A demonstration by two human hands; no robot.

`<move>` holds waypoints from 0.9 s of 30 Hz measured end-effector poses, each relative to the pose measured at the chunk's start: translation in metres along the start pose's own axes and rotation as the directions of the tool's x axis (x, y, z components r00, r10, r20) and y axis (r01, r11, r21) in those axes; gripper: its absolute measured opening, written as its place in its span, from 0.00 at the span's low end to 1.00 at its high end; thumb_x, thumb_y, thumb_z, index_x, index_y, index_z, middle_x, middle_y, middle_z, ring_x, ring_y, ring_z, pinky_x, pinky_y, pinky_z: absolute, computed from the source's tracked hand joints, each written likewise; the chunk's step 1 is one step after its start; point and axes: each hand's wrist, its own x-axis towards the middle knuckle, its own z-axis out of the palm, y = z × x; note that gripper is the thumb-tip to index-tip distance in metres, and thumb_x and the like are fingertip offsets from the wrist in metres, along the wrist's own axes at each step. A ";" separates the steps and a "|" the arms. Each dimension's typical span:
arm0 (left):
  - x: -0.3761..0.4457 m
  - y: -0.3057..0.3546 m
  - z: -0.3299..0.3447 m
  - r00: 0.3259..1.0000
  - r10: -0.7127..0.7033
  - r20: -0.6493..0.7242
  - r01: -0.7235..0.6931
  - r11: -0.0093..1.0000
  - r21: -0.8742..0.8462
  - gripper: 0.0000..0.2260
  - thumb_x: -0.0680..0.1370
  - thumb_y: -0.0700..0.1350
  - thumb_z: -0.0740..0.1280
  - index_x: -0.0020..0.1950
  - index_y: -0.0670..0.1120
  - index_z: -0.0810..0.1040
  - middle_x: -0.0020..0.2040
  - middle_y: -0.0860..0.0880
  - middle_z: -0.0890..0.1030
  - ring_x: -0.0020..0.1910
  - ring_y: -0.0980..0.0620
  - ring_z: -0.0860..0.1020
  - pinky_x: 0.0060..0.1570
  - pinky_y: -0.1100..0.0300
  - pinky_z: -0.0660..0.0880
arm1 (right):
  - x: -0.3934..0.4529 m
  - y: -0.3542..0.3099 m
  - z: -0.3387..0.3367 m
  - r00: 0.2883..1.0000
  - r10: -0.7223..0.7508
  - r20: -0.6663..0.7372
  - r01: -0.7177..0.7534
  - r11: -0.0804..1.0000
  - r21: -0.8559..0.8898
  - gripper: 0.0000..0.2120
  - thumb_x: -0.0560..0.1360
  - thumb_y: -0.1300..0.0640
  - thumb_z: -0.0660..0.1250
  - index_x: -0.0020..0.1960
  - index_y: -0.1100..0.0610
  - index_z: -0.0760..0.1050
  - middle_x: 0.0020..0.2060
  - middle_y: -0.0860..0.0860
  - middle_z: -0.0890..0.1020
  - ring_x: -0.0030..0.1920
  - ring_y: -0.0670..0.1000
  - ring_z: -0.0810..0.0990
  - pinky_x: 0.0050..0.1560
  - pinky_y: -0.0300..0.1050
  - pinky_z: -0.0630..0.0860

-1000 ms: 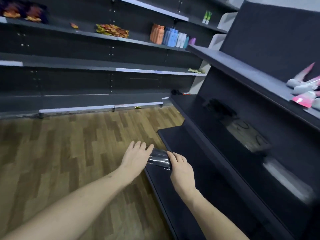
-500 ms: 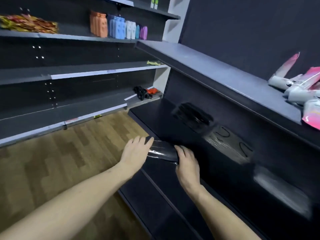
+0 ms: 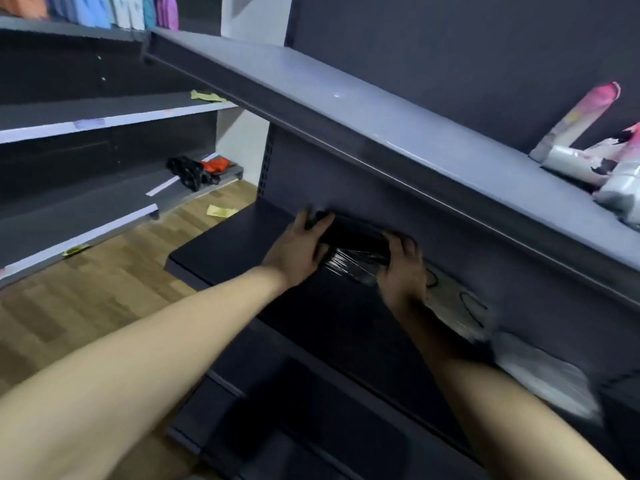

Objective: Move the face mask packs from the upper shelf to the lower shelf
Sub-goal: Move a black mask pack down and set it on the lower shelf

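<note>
A black face mask pack [image 3: 353, 252] wrapped in shiny clear film is held between both hands, under the grey upper shelf [image 3: 346, 109] and over the dark lower shelf [image 3: 225, 247]. My left hand [image 3: 294, 249] grips its left end and my right hand [image 3: 403, 271] grips its right end. Behind my right hand, a light mask pack with black ear loops [image 3: 453, 303] lies on the lower shelf, and a white pack [image 3: 547, 382] sits further right. Pink and white packs [image 3: 588, 150] lie on the upper shelf at the right.
A lower black ledge [image 3: 311, 427] sits below the lower shelf. Across the wooden floor [image 3: 104, 289] stands another shelving unit with black and orange items [image 3: 197, 169] on its bottom shelf, coloured packs [image 3: 114, 8] on top and yellow paper scraps [image 3: 220, 211] on the floor.
Both hands have carried the black pack up and forward, from above the low ledge to deep under the upper shelf over the lower shelf. The view has swung right and closer.
</note>
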 end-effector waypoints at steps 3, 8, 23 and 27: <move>0.038 -0.018 0.005 0.993 0.081 0.088 -0.076 0.996 -0.055 0.36 0.78 0.53 0.70 0.81 0.51 0.56 0.79 0.39 0.48 0.79 0.41 0.54 0.75 0.58 0.52 | 0.026 0.001 0.008 0.995 0.093 0.032 -0.092 0.995 -0.030 0.30 0.66 0.56 0.58 0.67 0.60 0.74 0.62 0.62 0.75 0.63 0.66 0.70 0.61 0.61 0.73; 0.081 -0.041 0.033 0.971 0.124 0.205 -0.114 0.992 -0.058 0.32 0.79 0.61 0.63 0.80 0.54 0.57 0.79 0.41 0.47 0.77 0.40 0.55 0.76 0.47 0.57 | 0.045 0.003 0.034 0.933 0.305 0.191 -0.287 0.951 -0.117 0.33 0.71 0.63 0.66 0.75 0.57 0.64 0.72 0.59 0.66 0.72 0.62 0.61 0.70 0.59 0.66; 0.094 -0.066 0.059 0.834 0.543 0.094 -0.490 0.652 0.579 0.29 0.81 0.64 0.50 0.80 0.54 0.55 0.80 0.42 0.58 0.79 0.40 0.52 0.74 0.33 0.48 | 0.019 0.014 0.069 0.991 -0.052 0.127 0.094 0.931 -0.353 0.27 0.81 0.47 0.47 0.78 0.54 0.62 0.73 0.58 0.69 0.73 0.61 0.66 0.76 0.62 0.58; 0.090 -0.068 0.061 0.870 0.455 0.189 -0.465 0.633 0.619 0.26 0.84 0.59 0.44 0.81 0.54 0.49 0.80 0.44 0.58 0.79 0.40 0.53 0.73 0.32 0.41 | 0.020 0.002 0.065 0.972 0.090 0.217 -0.008 0.936 -0.353 0.28 0.83 0.45 0.45 0.82 0.51 0.50 0.79 0.56 0.58 0.79 0.59 0.54 0.78 0.61 0.47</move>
